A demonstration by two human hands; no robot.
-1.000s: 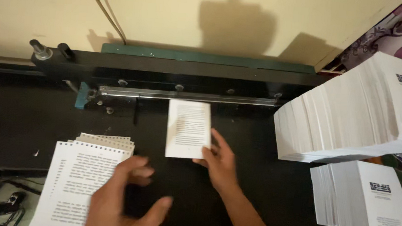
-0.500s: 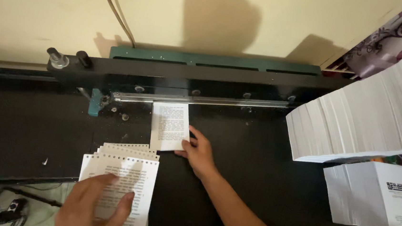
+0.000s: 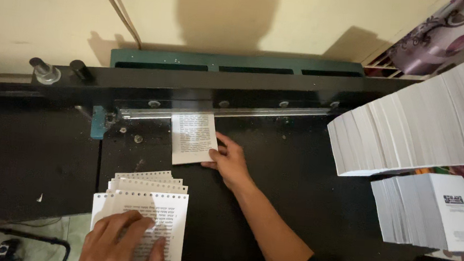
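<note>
My right hand [image 3: 229, 160] presses the lower right corner of a small printed sheet [image 3: 193, 137] that lies on the black bed, its top edge tucked under the metal bar [image 3: 228, 112] of the punching machine. My left hand [image 3: 124, 243] rests flat, fingers spread, on a fanned stack of punched printed sheets [image 3: 147, 195] at the near left; the row of holes along their top edges shows.
Two big slanted stacks of white booklets stand at the right, a tall one [image 3: 420, 123] and a lower one [image 3: 430, 209]. The machine's black body [image 3: 202, 84] has two knobs [image 3: 46, 70] at its left end. Cables [image 3: 117, 11] run up the wall.
My right hand has slid the small sheet left and up under the bar. My left hand has dropped from mid-air onto the punched stack.
</note>
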